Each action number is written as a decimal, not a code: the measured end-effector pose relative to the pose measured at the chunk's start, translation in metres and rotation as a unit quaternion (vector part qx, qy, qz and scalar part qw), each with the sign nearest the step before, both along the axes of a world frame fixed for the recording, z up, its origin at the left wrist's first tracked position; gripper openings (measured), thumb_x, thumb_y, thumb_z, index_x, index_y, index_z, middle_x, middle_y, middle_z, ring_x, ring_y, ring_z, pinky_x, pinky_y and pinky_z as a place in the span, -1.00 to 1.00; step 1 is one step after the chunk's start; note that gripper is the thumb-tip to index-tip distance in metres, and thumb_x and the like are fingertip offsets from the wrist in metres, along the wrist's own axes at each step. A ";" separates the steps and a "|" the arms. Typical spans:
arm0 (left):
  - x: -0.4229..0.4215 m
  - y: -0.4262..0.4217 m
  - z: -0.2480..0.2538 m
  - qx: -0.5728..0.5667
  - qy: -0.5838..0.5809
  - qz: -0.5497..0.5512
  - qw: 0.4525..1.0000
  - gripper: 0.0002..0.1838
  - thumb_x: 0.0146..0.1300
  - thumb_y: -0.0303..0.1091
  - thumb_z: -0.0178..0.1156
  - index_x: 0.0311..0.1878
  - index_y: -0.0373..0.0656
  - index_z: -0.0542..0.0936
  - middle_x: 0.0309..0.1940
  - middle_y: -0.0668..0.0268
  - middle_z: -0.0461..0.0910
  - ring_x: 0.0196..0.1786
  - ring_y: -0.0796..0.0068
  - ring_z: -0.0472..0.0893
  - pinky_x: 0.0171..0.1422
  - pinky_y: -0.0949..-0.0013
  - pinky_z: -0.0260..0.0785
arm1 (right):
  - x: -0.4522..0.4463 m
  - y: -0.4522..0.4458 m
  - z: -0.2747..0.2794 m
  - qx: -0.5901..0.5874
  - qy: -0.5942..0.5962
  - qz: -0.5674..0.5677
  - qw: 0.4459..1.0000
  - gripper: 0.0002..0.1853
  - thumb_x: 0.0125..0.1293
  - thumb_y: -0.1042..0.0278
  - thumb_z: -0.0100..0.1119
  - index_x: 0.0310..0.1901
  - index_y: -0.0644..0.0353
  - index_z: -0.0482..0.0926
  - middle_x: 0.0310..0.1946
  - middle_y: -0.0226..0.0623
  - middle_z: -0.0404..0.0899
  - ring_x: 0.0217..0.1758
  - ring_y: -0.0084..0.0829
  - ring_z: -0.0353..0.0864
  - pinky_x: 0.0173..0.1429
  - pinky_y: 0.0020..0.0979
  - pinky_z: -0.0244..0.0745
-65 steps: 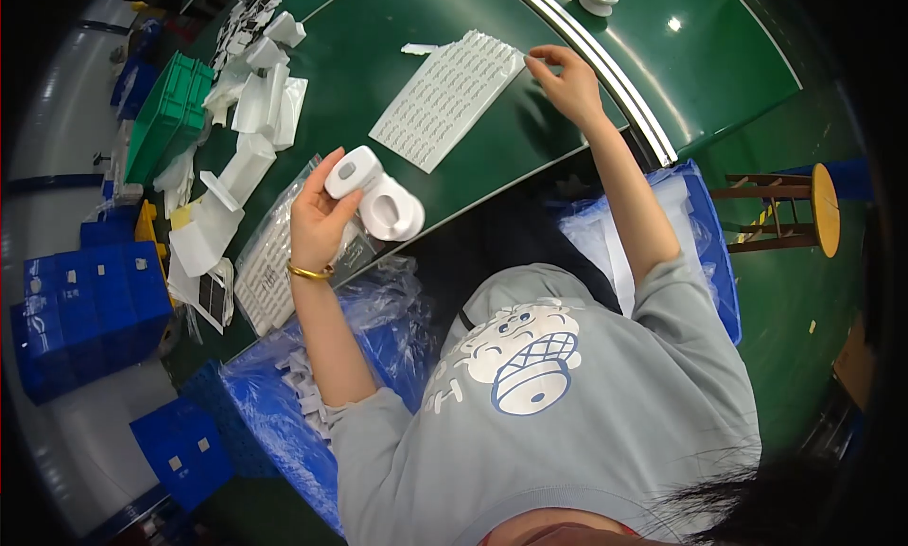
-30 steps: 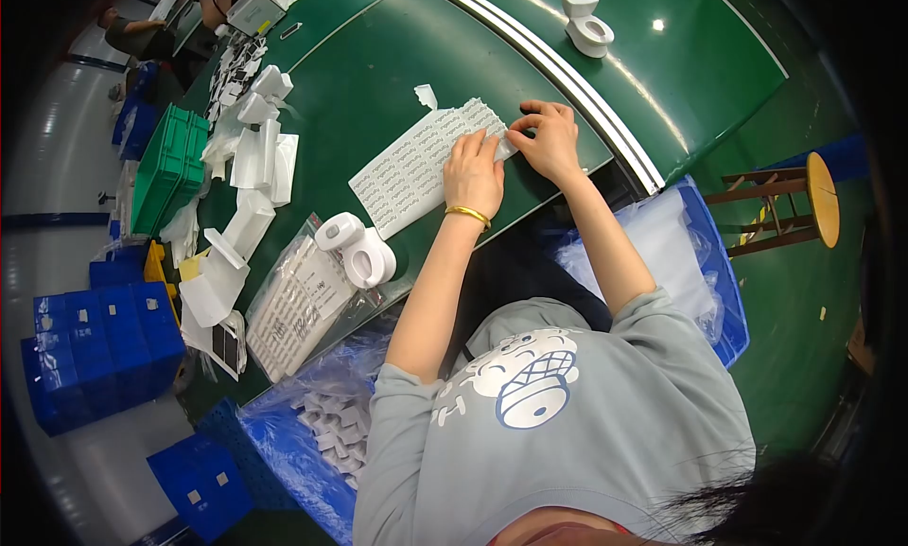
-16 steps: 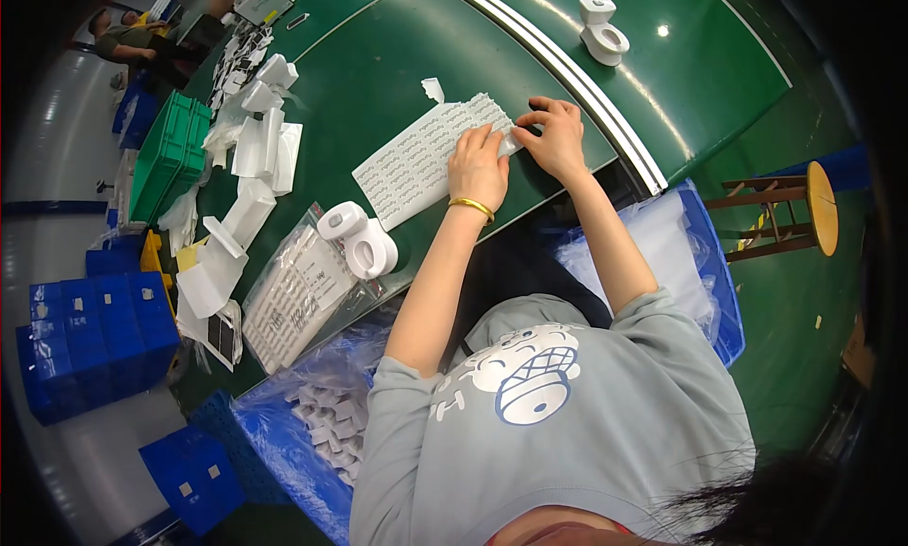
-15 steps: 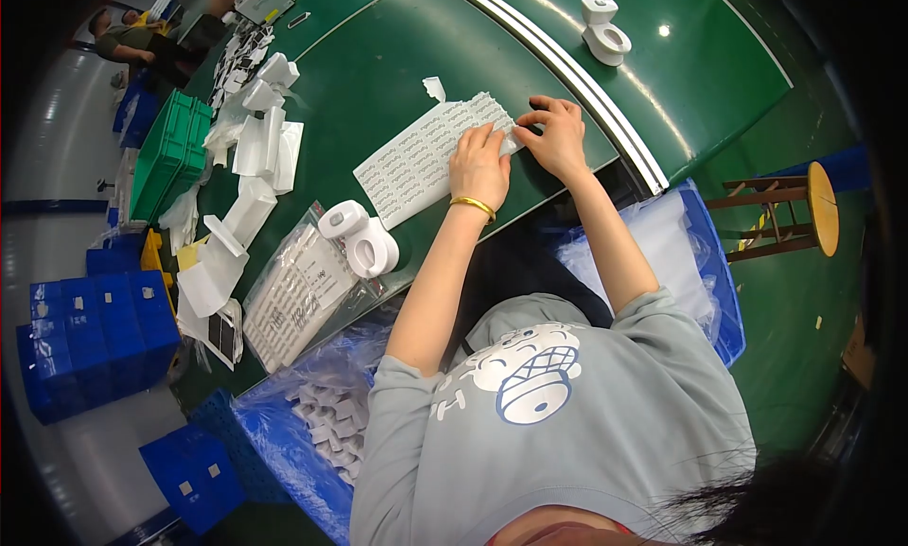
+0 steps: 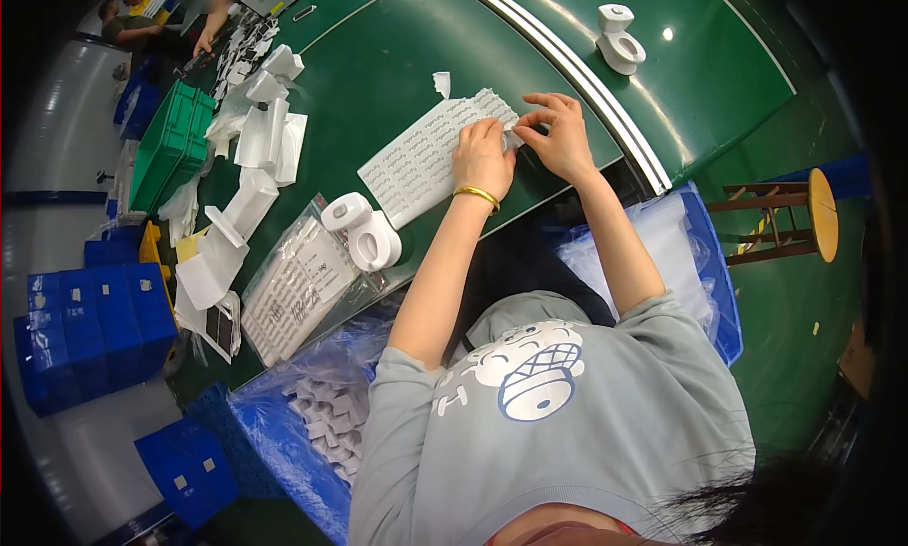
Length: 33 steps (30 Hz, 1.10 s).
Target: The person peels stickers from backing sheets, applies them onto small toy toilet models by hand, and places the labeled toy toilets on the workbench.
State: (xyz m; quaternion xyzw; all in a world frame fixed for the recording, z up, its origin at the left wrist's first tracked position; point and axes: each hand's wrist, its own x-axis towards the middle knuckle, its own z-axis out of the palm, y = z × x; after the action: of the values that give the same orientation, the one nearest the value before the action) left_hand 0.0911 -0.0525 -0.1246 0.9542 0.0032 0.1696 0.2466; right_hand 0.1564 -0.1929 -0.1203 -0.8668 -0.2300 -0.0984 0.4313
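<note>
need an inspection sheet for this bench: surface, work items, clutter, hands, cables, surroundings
Surface: glossy dark-green tabletop.
Job's things: flat white printed sheet; white plastic toilet-shaped piece near its lower left corner; a matching one at upper right.
Clutter: folded white paper-like pieces along the left; clear plastic bag of printed sheets.
Hands: left hand on the sheet; right hand at its right edge, grip unclear.
Cables: nothing seen.
Surroundings: round-topped wooden stool right; blue plastic boxes left.

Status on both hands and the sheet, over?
Left hand on the sheet. Right hand at its right edge, grip unclear. Sheet on table. Toilet model by sheet's left end, clear of both hands.
</note>
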 end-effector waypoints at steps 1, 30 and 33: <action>-0.001 0.001 0.001 -0.006 0.004 0.001 1.000 -0.52 0.03 -0.35 0.33 0.07 -0.23 0.52 0.11 0.23 0.49 0.20 0.16 0.39 0.25 0.19 0.31 | -0.001 -0.002 0.004 0.018 0.002 0.008 1.000 -0.90 0.01 0.28 0.35 -0.41 0.04 0.72 0.09 -0.41 0.55 0.28 -0.25 0.26 0.29 -0.19 0.16; -0.071 0.003 0.080 -0.315 -0.146 -0.019 0.938 -0.32 0.20 -0.36 0.29 0.34 -0.18 0.21 0.11 0.06 0.42 0.15 0.22 0.50 0.15 0.22 0.44 | -0.094 -0.007 0.072 0.250 0.041 0.015 0.967 0.17 -0.15 0.28 0.54 0.39 0.25 -0.15 -0.11 -0.03 0.56 -0.06 -0.21 0.64 0.07 -0.30 0.52; -0.102 0.012 0.062 -0.369 -0.099 -0.029 0.924 -0.35 0.24 -0.41 0.23 0.35 -0.20 0.18 0.07 0.05 0.46 0.08 0.23 0.56 0.09 0.27 0.48 | -0.133 0.002 0.060 0.272 0.097 0.061 0.955 0.17 -0.16 0.26 0.56 0.37 0.25 -0.13 -0.08 -0.05 0.56 -0.10 -0.23 0.66 0.08 -0.30 0.51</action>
State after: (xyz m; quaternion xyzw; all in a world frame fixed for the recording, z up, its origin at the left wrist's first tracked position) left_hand -0.0111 -0.0403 -0.0629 0.7739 0.0137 0.2430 0.5846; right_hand 0.0231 -0.1911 -0.0599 -0.7064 -0.2044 -0.0460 0.6761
